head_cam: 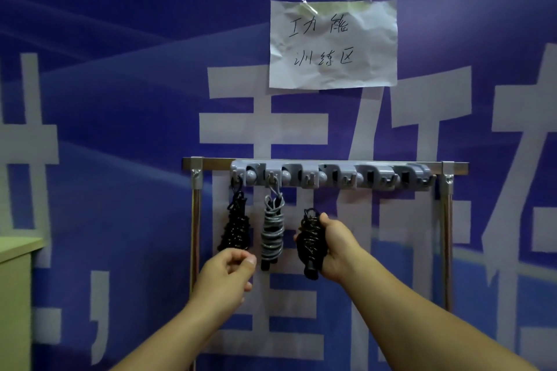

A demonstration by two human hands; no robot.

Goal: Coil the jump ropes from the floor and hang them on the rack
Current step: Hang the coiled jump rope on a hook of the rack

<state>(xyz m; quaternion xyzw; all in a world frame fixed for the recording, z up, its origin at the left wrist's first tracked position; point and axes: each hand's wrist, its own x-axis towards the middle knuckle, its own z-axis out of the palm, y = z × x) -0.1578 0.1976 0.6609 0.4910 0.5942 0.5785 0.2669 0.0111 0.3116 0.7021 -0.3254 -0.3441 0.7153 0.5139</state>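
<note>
A grey hook strip point(331, 175) runs along the top bar of a metal rack point(196, 220) against the wall. A coiled black jump rope point(236, 227) hangs from the leftmost hook. Beside it a coiled grey jump rope point(272, 233) hangs from the second hook. My right hand point(334, 247) grips a third coiled black jump rope point(310, 242) upright, below the strip and just right of the grey one. My left hand point(226, 272) is lower left, fingers curled in, holding nothing, just below the hanging ropes.
Several hooks point(388, 179) to the right on the strip are bare. A crumpled paper note point(333, 44) is taped on the blue printed wall above the rack. A pale cabinet point(15, 295) stands at the far left edge.
</note>
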